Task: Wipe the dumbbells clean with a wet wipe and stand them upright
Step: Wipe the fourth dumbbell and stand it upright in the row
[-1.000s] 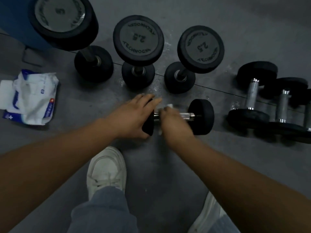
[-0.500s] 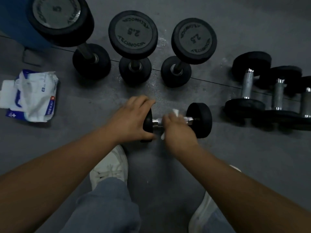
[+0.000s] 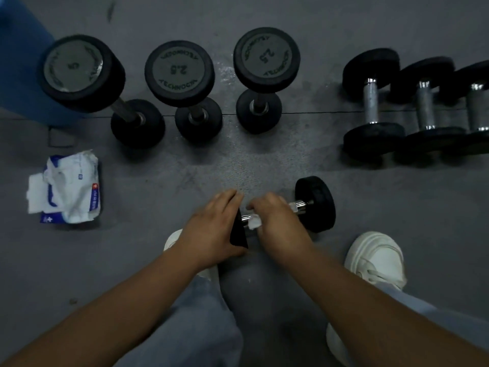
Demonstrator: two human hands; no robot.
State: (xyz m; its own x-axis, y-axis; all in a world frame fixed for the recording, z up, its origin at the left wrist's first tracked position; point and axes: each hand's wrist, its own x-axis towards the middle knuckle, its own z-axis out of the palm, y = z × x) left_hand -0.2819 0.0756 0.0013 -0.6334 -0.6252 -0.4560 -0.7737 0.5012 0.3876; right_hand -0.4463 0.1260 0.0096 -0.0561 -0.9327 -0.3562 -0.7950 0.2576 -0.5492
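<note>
A small black dumbbell (image 3: 316,203) lies on its side on the grey floor in front of me. My left hand (image 3: 211,229) rests over its left head, fingers fairly straight. My right hand (image 3: 277,223) grips the chrome handle through a white wet wipe (image 3: 254,223), whose ends stick out on both sides of the fist. Three black dumbbells stand upright at the back: a large one marked 5 (image 3: 79,72) and two marked 2.5 (image 3: 180,72) (image 3: 266,59).
Three more dumbbells (image 3: 371,102) lie on their sides at the right. An opened pack of wet wipes (image 3: 66,189) sits on the floor at the left. A blue object (image 3: 18,62) fills the back left corner. My white shoes (image 3: 375,258) flank my hands.
The view has tilted, so everything sits lower in the frame. My right hand has slid along the handle with the wipe; my left hand stays on the left head.
</note>
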